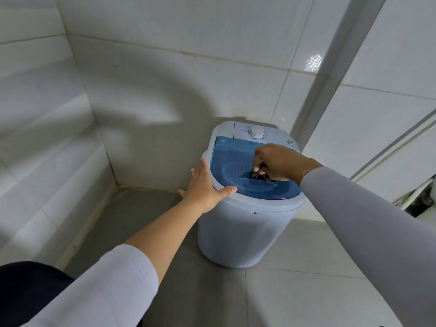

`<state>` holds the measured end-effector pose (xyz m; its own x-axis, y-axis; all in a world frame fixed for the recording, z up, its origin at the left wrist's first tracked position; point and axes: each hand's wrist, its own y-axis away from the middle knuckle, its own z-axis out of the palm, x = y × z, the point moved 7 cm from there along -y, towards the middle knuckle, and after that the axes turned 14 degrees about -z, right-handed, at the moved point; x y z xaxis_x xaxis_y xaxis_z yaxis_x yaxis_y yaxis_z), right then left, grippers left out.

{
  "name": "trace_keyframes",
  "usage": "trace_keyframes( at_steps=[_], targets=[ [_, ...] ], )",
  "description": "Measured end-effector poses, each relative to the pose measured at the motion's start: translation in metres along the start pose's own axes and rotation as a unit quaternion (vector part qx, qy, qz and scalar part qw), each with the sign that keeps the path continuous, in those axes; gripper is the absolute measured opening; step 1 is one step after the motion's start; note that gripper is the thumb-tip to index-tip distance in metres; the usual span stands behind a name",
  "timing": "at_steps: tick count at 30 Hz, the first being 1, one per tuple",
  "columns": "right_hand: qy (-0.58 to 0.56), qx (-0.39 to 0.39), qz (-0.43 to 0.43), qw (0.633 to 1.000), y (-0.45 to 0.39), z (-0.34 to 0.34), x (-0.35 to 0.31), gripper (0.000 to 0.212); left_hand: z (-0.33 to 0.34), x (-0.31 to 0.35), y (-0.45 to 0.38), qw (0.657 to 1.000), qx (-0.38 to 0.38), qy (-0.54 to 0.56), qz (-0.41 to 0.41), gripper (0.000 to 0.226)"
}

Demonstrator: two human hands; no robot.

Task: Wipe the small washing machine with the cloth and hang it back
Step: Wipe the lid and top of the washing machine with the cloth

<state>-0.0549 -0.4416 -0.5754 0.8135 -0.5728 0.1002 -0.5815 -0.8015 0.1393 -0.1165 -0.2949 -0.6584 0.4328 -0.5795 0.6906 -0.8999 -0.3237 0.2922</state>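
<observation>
A small pale-blue washing machine (243, 234) stands on the grey floor in a tiled corner. It has a translucent blue lid (233, 156) and a white dial (257, 132) at the back. My left hand (207, 185) lies flat against the machine's left rim, fingers spread, thumb on the front edge of the lid. My right hand (276, 162) is bunched on a small dark cloth (258, 176) pressed on the lid's front right part. Most of the cloth is hidden under the fingers.
White tiled walls close in behind and on the left. A pale vertical pipe or frame (330, 74) runs up behind the machine on the right. Dark items (422, 199) sit at the far right edge. Grey floor tiles (306, 291) spread in front.
</observation>
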Motion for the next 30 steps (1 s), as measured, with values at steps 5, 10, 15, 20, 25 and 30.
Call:
trace_keyframes(
  at_steps=[5, 10, 15, 20, 25, 30],
  targets=[
    [-0.073, 0.191, 0.057, 0.977, 0.003, -0.03, 0.006, 0.022, 0.002, -0.001, 0.0, 1.0, -0.003, 0.01, 0.007, 0.117],
    [-0.108, 0.132, 0.007, 0.985, -0.015, -0.018, -0.018, 0.026, 0.001, -0.001, 0.001, 1.0, -0.003, 0.009, 0.004, 0.118],
    [-0.101, 0.105, 0.017, 0.989, -0.012, -0.002, -0.014, 0.025, 0.0, -0.001, 0.003, 1.0, -0.003, 0.007, 0.002, 0.117],
    [-0.091, 0.046, 0.057, 0.993, 0.012, 0.005, 0.007, 0.022, 0.0, -0.002, 0.002, 1.0, -0.002, 0.003, -0.003, 0.117],
    [-0.159, 0.135, 0.135, 0.969, 0.032, -0.004, 0.022, 0.023, -0.001, 0.0, 0.004, 1.0, 0.001, -0.015, -0.003, 0.116],
    [-0.279, 0.271, 0.218, 0.895, 0.051, -0.019, 0.028, 0.021, -0.001, 0.01, 0.008, 0.994, 0.017, -0.106, 0.006, 0.101]
  ],
)
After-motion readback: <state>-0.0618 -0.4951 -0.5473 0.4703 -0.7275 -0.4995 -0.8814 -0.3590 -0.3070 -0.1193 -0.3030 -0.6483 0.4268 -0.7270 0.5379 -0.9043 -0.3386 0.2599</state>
